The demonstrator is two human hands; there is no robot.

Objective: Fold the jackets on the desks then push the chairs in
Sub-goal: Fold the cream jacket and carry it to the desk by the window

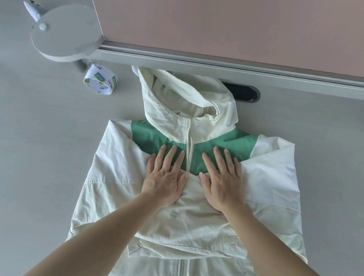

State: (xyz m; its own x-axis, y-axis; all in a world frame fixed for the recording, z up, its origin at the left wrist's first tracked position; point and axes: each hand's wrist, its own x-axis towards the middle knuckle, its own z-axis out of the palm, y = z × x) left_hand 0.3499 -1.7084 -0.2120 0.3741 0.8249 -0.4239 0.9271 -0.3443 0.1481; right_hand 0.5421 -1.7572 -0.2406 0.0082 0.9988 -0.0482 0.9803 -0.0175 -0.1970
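A cream jacket (270, 193) with a green chest band and a hood lies front-up on the grey desk (27, 154). Its sleeves are folded across the chest, one over the other. The hood points away from me, toward the partition. My left hand (165, 176) presses flat on the folded sleeves just left of the zipper, fingers straight. My right hand (221, 183) presses flat just right of the zipper, fingers spread. The jacket's lower part runs off the bottom of the view. No chair is in sight.
A pink partition (235, 19) with a grey rail runs along the desk's far edge. A round grey lamp base (63, 33) stands at the far left, a roll of tape (100, 79) beside it. A dark cable port (245, 93) sits behind the hood.
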